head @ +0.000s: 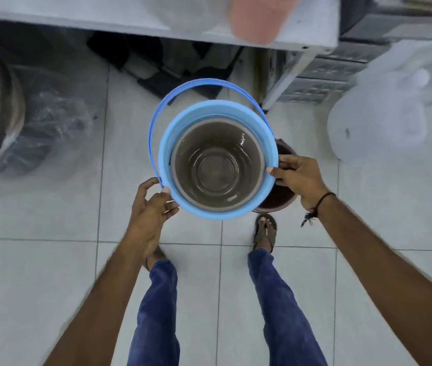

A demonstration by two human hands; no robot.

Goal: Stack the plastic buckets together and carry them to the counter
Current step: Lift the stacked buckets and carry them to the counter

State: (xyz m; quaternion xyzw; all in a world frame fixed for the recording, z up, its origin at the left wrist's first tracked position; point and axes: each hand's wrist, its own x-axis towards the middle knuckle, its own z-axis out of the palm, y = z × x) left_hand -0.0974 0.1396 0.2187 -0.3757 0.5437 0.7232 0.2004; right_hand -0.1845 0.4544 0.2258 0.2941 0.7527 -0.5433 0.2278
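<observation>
A bucket (217, 207) with a wide light-blue rim and a grey-brown inside is held in the air over the floor, seen from straight above. Its blue handle (154, 122) swings out to the far left. My left hand (151, 207) grips the rim at its near left. My right hand (296, 178) holds the rim at its right side. Under the bucket, on the floor to the right, part of a dark maroon bucket (280, 199) shows; most of it is hidden.
A grey counter (103, 14) runs along the top with an orange object (257, 17) on it. Large clear water jugs (384, 122) stand at the right. A drum with plastic wrap (3, 122) stands at the left. My feet are on the white tiles.
</observation>
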